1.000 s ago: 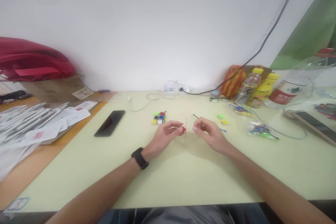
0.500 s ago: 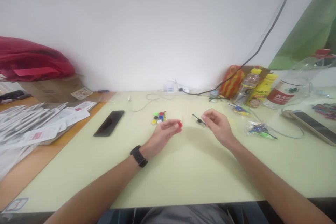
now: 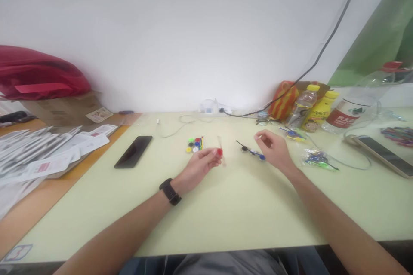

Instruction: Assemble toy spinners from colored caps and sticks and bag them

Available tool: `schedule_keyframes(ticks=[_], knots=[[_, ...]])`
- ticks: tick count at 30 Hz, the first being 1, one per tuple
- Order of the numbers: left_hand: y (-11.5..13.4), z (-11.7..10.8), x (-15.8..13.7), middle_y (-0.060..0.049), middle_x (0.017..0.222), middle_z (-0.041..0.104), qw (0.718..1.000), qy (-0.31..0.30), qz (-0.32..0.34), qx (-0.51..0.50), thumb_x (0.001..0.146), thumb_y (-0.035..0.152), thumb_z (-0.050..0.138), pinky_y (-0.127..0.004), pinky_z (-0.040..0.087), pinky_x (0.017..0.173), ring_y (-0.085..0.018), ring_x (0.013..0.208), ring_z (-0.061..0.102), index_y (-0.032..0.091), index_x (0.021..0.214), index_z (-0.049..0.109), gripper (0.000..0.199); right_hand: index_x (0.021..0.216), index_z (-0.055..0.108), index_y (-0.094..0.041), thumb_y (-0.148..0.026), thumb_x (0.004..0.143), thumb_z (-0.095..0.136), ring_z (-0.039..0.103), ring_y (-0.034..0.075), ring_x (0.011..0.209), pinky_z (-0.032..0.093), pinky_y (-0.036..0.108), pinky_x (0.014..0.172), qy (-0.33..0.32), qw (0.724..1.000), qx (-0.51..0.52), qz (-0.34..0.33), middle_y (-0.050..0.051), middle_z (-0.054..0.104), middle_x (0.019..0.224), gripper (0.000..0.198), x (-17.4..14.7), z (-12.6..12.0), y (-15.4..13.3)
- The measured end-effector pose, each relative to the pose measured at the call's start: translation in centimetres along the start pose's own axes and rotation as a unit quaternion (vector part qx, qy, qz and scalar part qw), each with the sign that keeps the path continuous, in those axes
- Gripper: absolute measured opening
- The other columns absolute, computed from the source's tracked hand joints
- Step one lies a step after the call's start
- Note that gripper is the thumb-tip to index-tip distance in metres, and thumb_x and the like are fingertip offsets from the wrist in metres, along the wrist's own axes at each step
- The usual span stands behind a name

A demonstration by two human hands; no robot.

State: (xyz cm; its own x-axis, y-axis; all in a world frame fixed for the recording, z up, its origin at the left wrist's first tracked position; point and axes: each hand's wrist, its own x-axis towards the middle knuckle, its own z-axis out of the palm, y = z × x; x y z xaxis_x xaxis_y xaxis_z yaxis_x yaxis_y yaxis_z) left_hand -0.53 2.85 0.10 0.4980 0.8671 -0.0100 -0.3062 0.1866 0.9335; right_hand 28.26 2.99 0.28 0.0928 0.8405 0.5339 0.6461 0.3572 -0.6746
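Our hands are apart over the desk [image 3: 226, 219]: the left hand [image 3: 198, 166] pinches a small red piece [image 3: 220, 153] at its fingertips, a faint blurred streak beside it. We hold the right hand [image 3: 278, 151] curled just beside a blue piece [image 3: 258, 155]; whether it grips anything, we cannot tell. Beyond our left hand lie coloured discs [image 3: 194, 145].

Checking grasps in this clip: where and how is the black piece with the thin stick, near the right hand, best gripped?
Probably by its round black body, pinched from above and the near side: it looks bulkiest, and bare table lies before it. The thin stick, pointing far left, offers less to pinch, and a blue piece crowds the body's right.
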Motion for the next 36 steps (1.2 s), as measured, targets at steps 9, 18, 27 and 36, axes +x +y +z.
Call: schedule_keyframes(ticks=[9, 18, 27, 36], knots=[[-0.1, 0.0, 0.0, -0.007, 0.095, 0.069, 1.0, 0.007, -0.008, -0.011, 0.089, 0.042, 0.075, -0.027, 0.051, 0.082, -0.013, 0.081, 0.061, 0.014, 0.094, 0.076, 0.028, 0.097, 0.073, -0.022, -0.027, 0.091, 0.058, 0.066, 0.025, 0.095, 0.048, 0.037, 0.081, -0.15, 0.979, -0.133, -0.024, 0.007, 0.076, 0.098, 0.017, 0.3, 0.2, 3.9], [-0.1, 0.1, -0.1, -0.008, 0.096, 0.069, 1.0, 0.01, -0.022, -0.014, 0.088, 0.04, 0.077, -0.028, 0.048, 0.084, -0.013, 0.082, 0.061, 0.013, 0.099, 0.076, 0.03, 0.109, 0.075, -0.021, -0.031, 0.092, 0.06, 0.066, 0.025, 0.101, 0.049, 0.035, 0.088, -0.192, 0.973, -0.13, 0.019, 0.009, 0.075, 0.11, 0.025, 0.3, 1.1, 4.3], [0.0, 0.4, -0.2, -0.006, 0.093, 0.068, 0.999, 0.006, -0.024, -0.022, 0.087, 0.04, 0.078, -0.029, 0.047, 0.084, -0.012, 0.081, 0.059, 0.013, 0.099, 0.076, 0.029, 0.098, 0.076, -0.019, -0.023, 0.091, 0.057, 0.066, 0.022, 0.09, 0.046, 0.032, 0.08, -0.188, 0.966, -0.175, 0.043, 0.009, 0.073, 0.101, 0.021, 0.5, 1.6, 4.3], [-0.2, 0.3, -0.1, -0.006, 0.095, 0.068, 0.999, 0.002, -0.022, -0.025, 0.09, 0.039, 0.075, -0.029, 0.047, 0.084, -0.012, 0.083, 0.06, 0.014, 0.101, 0.076, 0.027, 0.094, 0.074, -0.019, -0.024, 0.092, 0.055, 0.066, 0.023, 0.091, 0.046, 0.032, 0.08, -0.162, 0.97, -0.177, 0.045, 0.008, 0.073, 0.098, 0.02, 0.7, 1.2, 4.7]])
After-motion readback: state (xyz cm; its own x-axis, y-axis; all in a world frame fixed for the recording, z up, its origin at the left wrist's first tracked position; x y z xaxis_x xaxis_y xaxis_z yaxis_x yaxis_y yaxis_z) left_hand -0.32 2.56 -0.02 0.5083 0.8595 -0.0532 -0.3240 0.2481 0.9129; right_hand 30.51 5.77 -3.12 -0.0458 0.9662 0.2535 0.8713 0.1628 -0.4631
